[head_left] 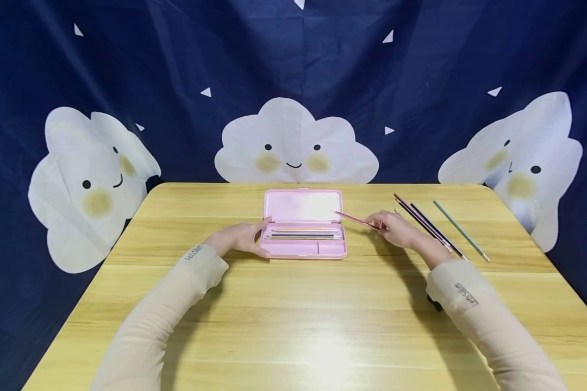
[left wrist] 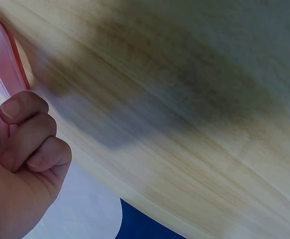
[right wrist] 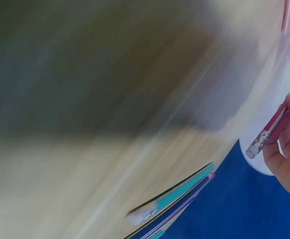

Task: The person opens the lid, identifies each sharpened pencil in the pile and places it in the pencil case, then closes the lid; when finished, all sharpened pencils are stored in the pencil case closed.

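A pink pencil case lies with its lid up on the table, several pencils in its long rear compartment. The left hand grips the case's left end between thumb and index finger; its other fingers are curled in the left wrist view. To the right of the case, the right hand pinches a reddish-pink pencil near its eraser end. That pencil's tip points left, in front of the raised lid as the head view shows it. The metal band and white eraser show in the right wrist view.
Right of the right hand, several dark pencils lie close together, partly behind the forearm. A teal pencil lies farther right. Behind the wooden table hangs a navy cloth with white clouds.
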`<state>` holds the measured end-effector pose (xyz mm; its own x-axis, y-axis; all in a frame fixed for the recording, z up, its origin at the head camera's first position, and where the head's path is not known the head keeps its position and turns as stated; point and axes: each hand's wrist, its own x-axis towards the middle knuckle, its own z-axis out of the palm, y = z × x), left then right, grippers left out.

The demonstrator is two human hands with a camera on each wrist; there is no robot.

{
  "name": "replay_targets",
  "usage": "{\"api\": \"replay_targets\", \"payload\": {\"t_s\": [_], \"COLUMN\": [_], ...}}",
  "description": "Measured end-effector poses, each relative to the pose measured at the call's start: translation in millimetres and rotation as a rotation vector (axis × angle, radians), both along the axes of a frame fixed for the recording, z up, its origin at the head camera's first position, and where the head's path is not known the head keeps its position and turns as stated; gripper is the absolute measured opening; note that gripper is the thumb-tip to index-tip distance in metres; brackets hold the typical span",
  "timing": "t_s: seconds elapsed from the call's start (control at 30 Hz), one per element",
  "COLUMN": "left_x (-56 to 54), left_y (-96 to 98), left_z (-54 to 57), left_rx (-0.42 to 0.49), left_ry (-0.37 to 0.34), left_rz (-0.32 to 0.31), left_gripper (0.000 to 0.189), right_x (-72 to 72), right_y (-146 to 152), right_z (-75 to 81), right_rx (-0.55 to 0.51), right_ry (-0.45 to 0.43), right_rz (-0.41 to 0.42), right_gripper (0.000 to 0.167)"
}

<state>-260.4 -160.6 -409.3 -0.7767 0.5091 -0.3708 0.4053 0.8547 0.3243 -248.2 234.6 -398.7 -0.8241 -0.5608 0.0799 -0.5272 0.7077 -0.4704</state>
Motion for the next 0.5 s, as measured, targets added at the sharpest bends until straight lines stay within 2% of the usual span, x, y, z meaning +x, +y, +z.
{"api": "replay_targets", "payload": {"t_s": [0.23,0.5], "left_x": [0.6,-2.2], "left_y": [0.8,0.6], "left_z": [2.3,-0.7], "left_rx": [-0.012,-0.007], "left_ry": [0.004,0.007], "left_rz": [0.001,-0.004], "left_gripper": [0.109,0.110], "right_x": [-7.4,-14.6], "right_y": [-25,-52], "right_z": [-3.6,-1.2], "right_rx": [0.030,0.055], "right_ry": [-0.003,-0.010], "right_rz": [0.036,0.112], "right_gripper": [0.035,0.039]}}
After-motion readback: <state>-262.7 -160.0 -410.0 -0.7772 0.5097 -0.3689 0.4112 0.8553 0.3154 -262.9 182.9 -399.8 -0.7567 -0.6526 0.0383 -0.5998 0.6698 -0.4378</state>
